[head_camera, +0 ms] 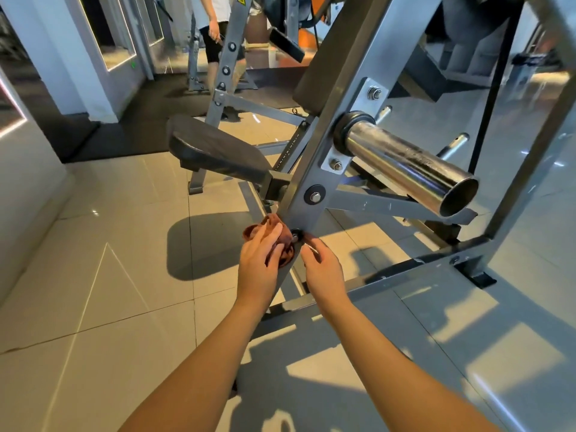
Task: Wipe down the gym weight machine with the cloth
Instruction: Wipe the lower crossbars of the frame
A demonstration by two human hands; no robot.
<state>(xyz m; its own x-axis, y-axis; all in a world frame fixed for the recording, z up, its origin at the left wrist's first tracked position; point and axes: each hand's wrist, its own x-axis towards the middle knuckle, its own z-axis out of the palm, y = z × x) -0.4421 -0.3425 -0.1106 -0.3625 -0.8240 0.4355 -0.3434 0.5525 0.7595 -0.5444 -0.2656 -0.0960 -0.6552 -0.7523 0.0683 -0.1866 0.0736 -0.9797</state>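
The grey steel weight machine [330, 141] fills the middle and right of the head view, with a chrome weight sleeve [405, 163] and a black seat pad [215, 148]. My left hand [260, 260] presses a bunched reddish-brown cloth [274, 235] against the lower end of the slanted grey bar, by a black bolt. My right hand [321, 266] sits on the other side of that bar, its fingertips touching the bar's edge near the bolt. Part of the cloth is hidden under my left fingers.
Beige floor tiles [109, 260] lie to the left, black rubber matting [140, 120] behind. A person [215, 35] stands at the back beside another grey frame. The machine's base rail [405, 275] runs across the floor to the right.
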